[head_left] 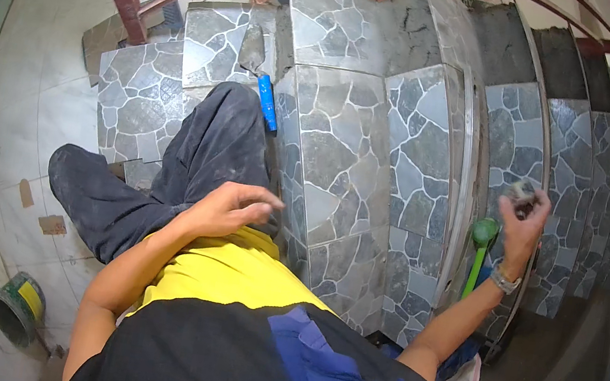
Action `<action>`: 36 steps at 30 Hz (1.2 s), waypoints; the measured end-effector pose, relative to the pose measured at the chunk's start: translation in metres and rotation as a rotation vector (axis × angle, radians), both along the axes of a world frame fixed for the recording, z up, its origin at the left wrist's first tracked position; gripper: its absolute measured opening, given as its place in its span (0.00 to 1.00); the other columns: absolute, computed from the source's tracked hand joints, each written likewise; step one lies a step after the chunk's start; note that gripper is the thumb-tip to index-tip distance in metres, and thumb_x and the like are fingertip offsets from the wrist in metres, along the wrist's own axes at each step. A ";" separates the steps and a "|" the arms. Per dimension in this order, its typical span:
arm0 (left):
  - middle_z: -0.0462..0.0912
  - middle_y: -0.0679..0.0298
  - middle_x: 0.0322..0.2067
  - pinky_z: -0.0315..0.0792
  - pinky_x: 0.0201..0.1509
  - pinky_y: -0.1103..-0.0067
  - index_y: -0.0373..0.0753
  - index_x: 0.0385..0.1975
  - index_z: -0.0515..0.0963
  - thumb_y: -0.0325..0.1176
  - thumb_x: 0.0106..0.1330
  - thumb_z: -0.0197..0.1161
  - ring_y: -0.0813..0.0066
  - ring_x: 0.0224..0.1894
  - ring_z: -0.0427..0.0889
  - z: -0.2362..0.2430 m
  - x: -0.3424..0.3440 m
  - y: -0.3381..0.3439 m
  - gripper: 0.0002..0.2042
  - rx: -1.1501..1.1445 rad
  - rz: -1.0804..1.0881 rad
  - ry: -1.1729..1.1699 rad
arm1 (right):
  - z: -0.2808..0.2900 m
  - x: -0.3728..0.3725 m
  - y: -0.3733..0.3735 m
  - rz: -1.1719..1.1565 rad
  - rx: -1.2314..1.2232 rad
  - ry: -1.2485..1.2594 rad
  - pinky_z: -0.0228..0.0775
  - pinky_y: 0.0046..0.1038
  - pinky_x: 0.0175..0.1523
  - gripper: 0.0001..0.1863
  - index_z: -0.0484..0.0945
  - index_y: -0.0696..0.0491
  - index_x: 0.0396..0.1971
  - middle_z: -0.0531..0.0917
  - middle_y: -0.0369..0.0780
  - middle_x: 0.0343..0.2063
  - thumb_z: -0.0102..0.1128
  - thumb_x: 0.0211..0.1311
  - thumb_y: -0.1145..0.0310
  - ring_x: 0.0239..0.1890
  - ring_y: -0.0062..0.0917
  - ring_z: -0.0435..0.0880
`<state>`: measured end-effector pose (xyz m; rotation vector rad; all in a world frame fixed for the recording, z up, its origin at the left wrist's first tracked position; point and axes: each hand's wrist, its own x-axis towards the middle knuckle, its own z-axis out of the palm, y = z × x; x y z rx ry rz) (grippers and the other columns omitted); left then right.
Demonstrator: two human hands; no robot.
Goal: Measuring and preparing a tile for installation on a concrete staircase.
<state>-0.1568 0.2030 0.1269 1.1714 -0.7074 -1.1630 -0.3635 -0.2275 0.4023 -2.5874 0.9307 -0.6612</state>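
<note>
blk/ylw shirt (pixel 222 320) | blue panel (pixel 329 371) | dk gry trousers (pixel 214 141), pale smudges | slvr watch (pixel 504 280), R wrist

A small object (pixel 523 191), too blurred to be identified with certainty, is held in the right hand (pixel 523 229) over the stone-patterned steps (pixel 345 157). The left hand (pixel 233 209) is held half-curled above the lap. A blue-handled trowel (pixel 266 102) is laid on tile; a green round-headed tool (pixel 484 232) is seen near the right wrist.

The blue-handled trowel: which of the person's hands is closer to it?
Left. The left hand is on the body side of the trowel, apart from it; the right hand is much farther away, off to its right.
</note>
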 end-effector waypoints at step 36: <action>0.82 0.63 0.37 0.81 0.32 0.77 0.33 0.43 0.84 0.39 0.62 0.75 0.73 0.35 0.83 -0.103 0.145 0.016 0.17 -0.418 0.014 0.456 | -0.085 0.168 0.202 0.741 0.144 0.938 0.76 0.35 0.46 0.33 0.73 0.48 0.65 0.79 0.41 0.35 0.70 0.60 0.57 0.38 0.34 0.81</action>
